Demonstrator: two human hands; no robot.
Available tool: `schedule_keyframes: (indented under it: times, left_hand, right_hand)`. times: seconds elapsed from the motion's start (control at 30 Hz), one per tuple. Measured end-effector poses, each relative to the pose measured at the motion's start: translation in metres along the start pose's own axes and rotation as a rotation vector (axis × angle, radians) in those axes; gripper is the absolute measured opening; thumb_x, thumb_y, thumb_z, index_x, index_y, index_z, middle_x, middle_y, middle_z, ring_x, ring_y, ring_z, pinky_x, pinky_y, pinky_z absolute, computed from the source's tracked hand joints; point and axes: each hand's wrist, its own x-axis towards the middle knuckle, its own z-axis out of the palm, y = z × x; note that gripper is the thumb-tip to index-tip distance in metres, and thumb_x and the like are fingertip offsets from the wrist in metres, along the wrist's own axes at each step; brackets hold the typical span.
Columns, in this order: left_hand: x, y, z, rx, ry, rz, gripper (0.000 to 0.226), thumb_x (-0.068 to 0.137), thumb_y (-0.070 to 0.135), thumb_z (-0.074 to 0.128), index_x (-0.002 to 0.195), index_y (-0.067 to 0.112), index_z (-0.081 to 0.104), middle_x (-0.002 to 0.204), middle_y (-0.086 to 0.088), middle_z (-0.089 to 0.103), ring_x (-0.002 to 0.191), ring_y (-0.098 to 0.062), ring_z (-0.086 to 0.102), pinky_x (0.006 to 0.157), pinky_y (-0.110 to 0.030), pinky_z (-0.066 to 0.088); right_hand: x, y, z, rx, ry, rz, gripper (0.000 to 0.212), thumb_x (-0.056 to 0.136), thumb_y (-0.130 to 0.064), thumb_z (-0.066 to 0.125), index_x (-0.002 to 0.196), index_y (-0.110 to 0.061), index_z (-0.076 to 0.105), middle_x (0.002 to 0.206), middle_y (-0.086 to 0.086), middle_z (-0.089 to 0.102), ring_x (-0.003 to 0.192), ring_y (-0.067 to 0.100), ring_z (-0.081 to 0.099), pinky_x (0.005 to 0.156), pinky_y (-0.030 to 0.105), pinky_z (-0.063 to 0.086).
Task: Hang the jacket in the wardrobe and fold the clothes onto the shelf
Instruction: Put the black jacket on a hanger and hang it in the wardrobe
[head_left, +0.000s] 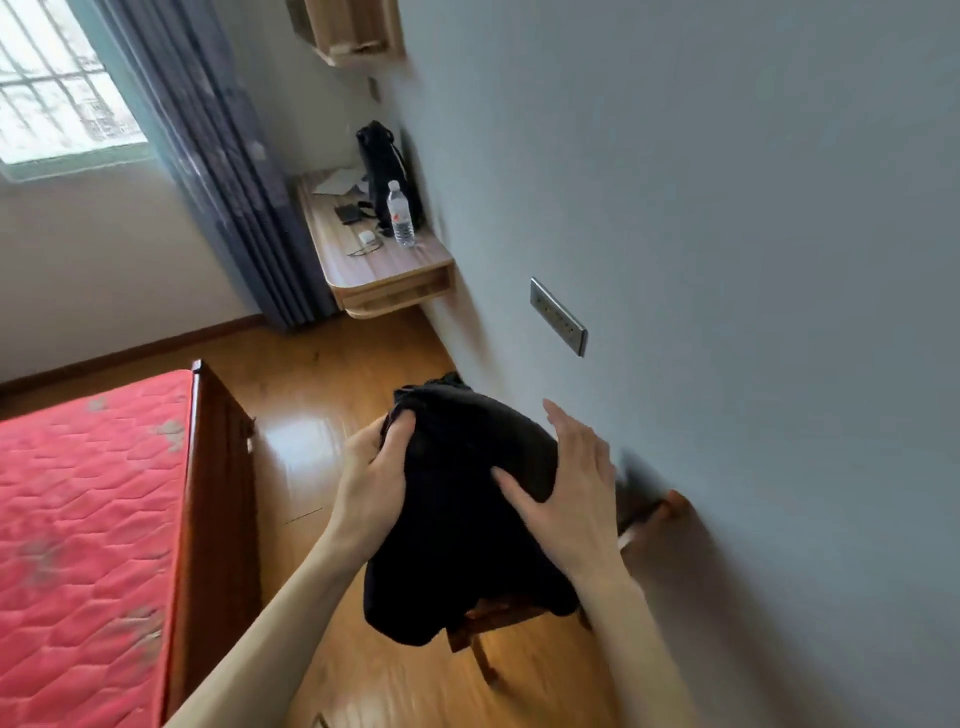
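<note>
The left hand (376, 467) grips the upper left edge of a bundle of black clothes (467, 519), thumb curled over the top of the fabric and the fingers hidden beneath it. The right hand (563, 478) lies on the bundle's right side with its fingers straight and spread, the palm pressing the cloth while the fingertips reach past it toward the grey wall (727, 208). The bundle sits between the two hands, above a dark wooden stool or chair (478, 629) whose seat edge and one leg show under it; whether the cloth rests on the seat or is already lifted clear cannot be told.

As a judgement, this is the gathering step: the person is collecting clothes to carry them for folding. The next move calls for a firmer hold from the right hand, so that loose ends do not trail, and then a turn toward the wardrobe.

No wardrobe or shelf is in view. The black fabric shows almost no detail, so it is unclear whether this is one garment or several, or whether it is the jacket. The wall and the floor near the stool are blurred. Further off are a red mattress (88, 519) on a wooden frame, a wall-mounted worktop (384, 270) carrying a water bottle (400, 213) and a black bag (382, 156), and a grey curtain (228, 171) beside the window.
</note>
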Motion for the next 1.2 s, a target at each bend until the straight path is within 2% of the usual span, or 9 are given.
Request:
schedule_keyframes:
  times: [0.1,0.17,0.33,0.47,0.63,0.8,0.9,1.07,1.2]
  left_hand:
    - [-0.006,0.014,-0.029,-0.121,0.146,0.003,0.042,0.111,0.028,0.045,0.085,0.003,0.069,0.075,-0.001,0.068,0.073,-0.015,0.065,0.064,-0.029,0.052]
    - [-0.013,0.018,-0.05,-0.178,0.238,0.027,0.044,0.111,0.028,0.045,0.086,-0.002,0.065,0.073,0.001,0.064,0.071,-0.012,0.061,0.064,-0.027,0.05]
    - [-0.042,0.009,-0.102,-0.261,0.339,0.041,0.046,0.111,0.033,0.044,0.088,0.001,0.067,0.08,-0.005,0.065,0.077,-0.02,0.062,0.071,-0.039,0.052]
    - [-0.07,-0.013,-0.145,-0.28,0.431,-0.006,0.043,0.111,0.03,0.045,0.083,0.013,0.073,0.081,0.001,0.075,0.081,-0.016,0.071,0.072,-0.03,0.057]
    - [-0.099,-0.052,-0.202,-0.218,0.525,-0.068,0.041,0.111,0.029,0.046,0.09,0.01,0.075,0.089,-0.004,0.079,0.088,-0.02,0.075,0.079,-0.031,0.059]
    - [-0.129,-0.096,-0.242,-0.148,0.594,-0.157,0.034,0.111,0.029,0.047,0.099,0.015,0.075,0.098,-0.001,0.079,0.1,-0.018,0.074,0.094,-0.042,0.057]
    - [-0.149,-0.108,-0.26,-0.138,0.531,-0.257,0.027,0.11,0.032,0.048,0.11,0.019,0.072,0.104,0.009,0.077,0.103,-0.002,0.07,0.102,-0.032,0.053]
    - [-0.184,-0.121,-0.309,0.091,0.388,-0.408,0.045,0.103,0.052,0.05,0.088,0.012,0.067,0.071,0.007,0.067,0.061,-0.007,0.067,0.069,-0.042,0.061]
    - [-0.203,-0.106,-0.344,0.411,0.677,-0.117,0.043,0.093,0.056,0.049,0.066,0.022,0.051,0.055,0.006,0.054,0.051,-0.012,0.053,0.058,-0.042,0.048]
  right_hand:
    - [-0.02,-0.037,0.032,0.109,0.314,0.185,0.088,0.084,-0.052,0.08,0.153,-0.024,0.034,0.163,-0.001,0.025,0.152,0.019,0.023,0.126,0.037,0.018]
    - [-0.032,-0.061,0.046,0.309,0.331,0.421,0.097,0.081,-0.063,0.077,0.157,-0.033,0.024,0.167,-0.006,0.018,0.156,0.02,0.02,0.127,0.042,0.017]
    - [-0.042,-0.117,0.073,1.172,-0.395,0.962,0.084,0.081,-0.073,0.073,0.149,-0.027,0.052,0.142,0.002,0.064,0.128,0.024,0.062,0.108,0.044,0.049]
    - [-0.042,-0.175,0.098,1.27,-0.646,0.856,0.048,0.098,-0.054,0.062,0.126,-0.017,0.076,0.125,0.012,0.075,0.119,0.031,0.07,0.109,0.046,0.051]
    - [-0.041,-0.227,0.145,1.068,-0.425,0.607,0.021,0.106,-0.019,0.058,0.12,-0.014,0.074,0.115,0.008,0.078,0.106,0.026,0.075,0.086,0.036,0.06]
    - [-0.062,-0.299,0.176,0.991,-0.536,0.353,0.026,0.11,-0.022,0.051,0.118,-0.012,0.074,0.111,0.01,0.079,0.107,0.028,0.075,0.093,0.039,0.059]
    - [-0.073,-0.336,0.184,0.999,-0.636,0.238,0.027,0.111,-0.02,0.048,0.117,-0.014,0.073,0.108,0.008,0.079,0.1,0.023,0.076,0.085,0.035,0.061]
    - [-0.08,-0.382,0.193,0.955,-0.752,0.095,0.023,0.109,-0.021,0.052,0.118,-0.015,0.072,0.099,0.003,0.08,0.09,0.019,0.076,0.075,0.03,0.062]
    - [-0.091,-0.402,0.2,0.967,-0.882,0.011,0.022,0.107,-0.02,0.054,0.12,-0.013,0.071,0.1,0.003,0.079,0.089,0.015,0.075,0.072,0.027,0.061]
